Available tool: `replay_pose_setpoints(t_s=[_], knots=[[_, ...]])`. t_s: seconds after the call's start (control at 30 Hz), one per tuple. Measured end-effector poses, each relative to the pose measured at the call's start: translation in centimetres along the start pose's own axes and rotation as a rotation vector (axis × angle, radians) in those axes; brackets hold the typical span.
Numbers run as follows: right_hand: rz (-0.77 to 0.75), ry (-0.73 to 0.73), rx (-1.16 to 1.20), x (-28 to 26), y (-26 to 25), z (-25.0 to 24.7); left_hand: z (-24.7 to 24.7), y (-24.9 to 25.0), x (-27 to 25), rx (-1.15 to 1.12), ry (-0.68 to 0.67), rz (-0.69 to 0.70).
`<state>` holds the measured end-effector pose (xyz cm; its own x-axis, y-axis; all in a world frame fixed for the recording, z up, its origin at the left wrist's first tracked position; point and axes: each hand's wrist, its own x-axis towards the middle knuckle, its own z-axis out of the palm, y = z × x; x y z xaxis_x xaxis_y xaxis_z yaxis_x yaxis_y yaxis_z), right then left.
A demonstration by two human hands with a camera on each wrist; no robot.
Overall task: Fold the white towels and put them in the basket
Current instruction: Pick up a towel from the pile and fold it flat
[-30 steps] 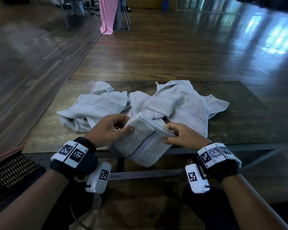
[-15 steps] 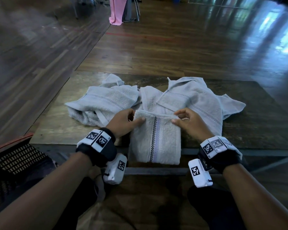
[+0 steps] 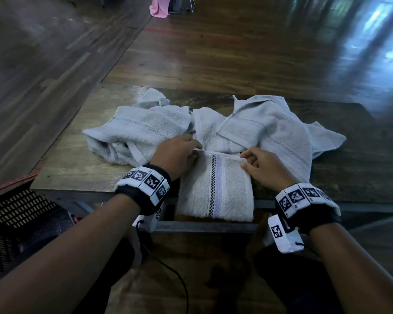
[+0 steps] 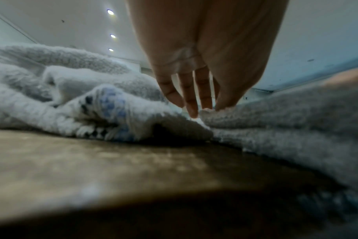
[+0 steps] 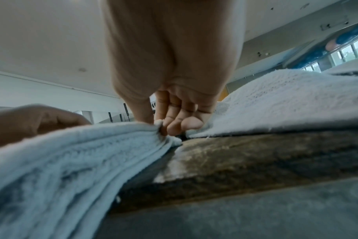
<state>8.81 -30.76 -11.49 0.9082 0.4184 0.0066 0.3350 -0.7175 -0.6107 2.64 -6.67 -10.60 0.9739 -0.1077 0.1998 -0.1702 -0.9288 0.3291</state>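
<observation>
A folded white towel with a checked and lilac stripe lies at the table's near edge, its lower part hanging over the front. My left hand pinches its far left corner; in the left wrist view the fingertips meet the thumb on the towel's edge. My right hand pinches the far right corner, and the right wrist view shows thumb and fingers closed on the layered edge. Two unfolded white towels lie behind, one to the left and one to the right. The dark mesh basket sits low at the left.
The wooden table has bare surface to the right and at the near left. A metal frame rail runs under the front edge. A black cable trails on the floor. A pink cloth hangs far back.
The folded towel went from held tilted above the edge to lying flat and squared on the table. Both hands moved forward to its far corners.
</observation>
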Motion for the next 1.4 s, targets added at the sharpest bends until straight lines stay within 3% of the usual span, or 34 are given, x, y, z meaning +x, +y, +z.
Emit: replay_pose_setpoints(t_s=[0.47,1.0,1.4], knots=[[0.098,0.028,0.081,-0.2,-0.3,-0.8,0.9,-0.1,0.4,-0.032,0.015,-0.013],[-0.097,0.076,-0.164,-0.6,-0.7,-1.0,0.8,-0.5,0.9,-0.108,-0.006,-0.101],[-0.044,0.137,-0.231,0.2,-1.0,0.1,1.1,0.1,1.2,-0.048,0.073,-0.147]])
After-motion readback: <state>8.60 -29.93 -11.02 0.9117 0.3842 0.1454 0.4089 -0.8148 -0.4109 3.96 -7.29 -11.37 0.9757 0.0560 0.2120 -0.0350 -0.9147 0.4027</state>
